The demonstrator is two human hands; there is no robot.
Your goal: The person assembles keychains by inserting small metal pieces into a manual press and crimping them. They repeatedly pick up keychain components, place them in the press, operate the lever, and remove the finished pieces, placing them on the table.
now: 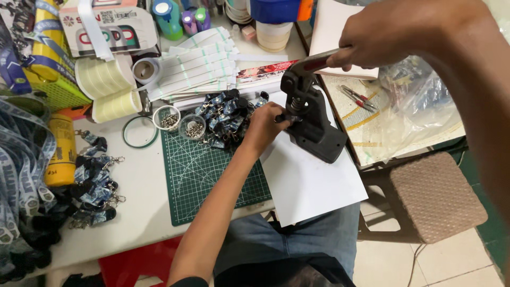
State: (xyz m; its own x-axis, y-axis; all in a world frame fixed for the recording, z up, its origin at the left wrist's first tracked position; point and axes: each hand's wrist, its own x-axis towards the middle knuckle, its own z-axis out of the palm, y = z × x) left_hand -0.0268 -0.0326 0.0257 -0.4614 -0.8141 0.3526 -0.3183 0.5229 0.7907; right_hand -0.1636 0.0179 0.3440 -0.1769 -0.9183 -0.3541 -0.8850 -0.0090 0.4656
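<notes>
at the table's right edge, a black hand press (313, 119) stands on a white sheet (308, 183), just beside a green cutting mat (204, 175). right hand (396, 32) closed around the press lever (319, 61). left hand (265, 126) at the press's die, fingers pinched on a small piece; what it is cannot be told. behind the left hand, a pile of blue lanyard straps (226, 114); beside it, two small round cups of metal rivets (180, 123). farther left, finished straps (95, 183) and rolls of tape (106, 87).
</notes>
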